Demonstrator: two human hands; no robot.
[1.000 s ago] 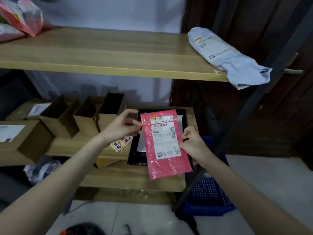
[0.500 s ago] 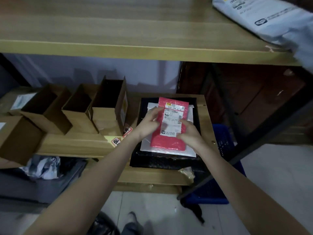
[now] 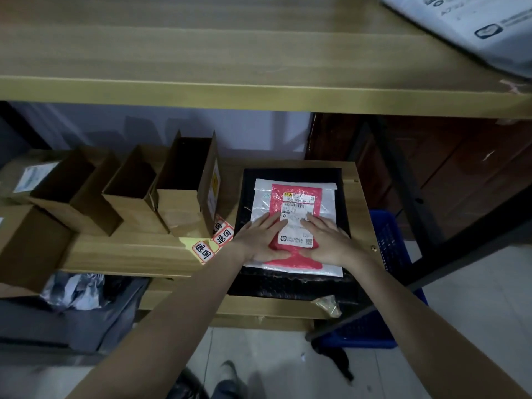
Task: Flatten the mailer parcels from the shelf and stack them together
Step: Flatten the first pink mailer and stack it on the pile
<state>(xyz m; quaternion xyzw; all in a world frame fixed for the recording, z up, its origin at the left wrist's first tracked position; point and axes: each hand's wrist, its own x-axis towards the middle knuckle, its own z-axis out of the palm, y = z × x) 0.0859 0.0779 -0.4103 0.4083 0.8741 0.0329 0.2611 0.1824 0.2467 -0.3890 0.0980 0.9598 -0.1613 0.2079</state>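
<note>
Pink mailer [image 3: 296,226] lies under the flat left hand [image 3: 260,240] and right hand [image 3: 331,240]; neither grips; press evenly outward.

The white shipping label [image 3: 297,218] on the pink mailer [image 3: 295,226] carried a barcode, a QR code at its lower right and a number that seemed to begin "5020", the rest too blurred to read. Red-bordered stickers [image 3: 214,241] on the lower shelf [image 3: 129,254] each read "退回". The grey bag [image 3: 472,27] on the upper shelf bore illegible print.
</note>
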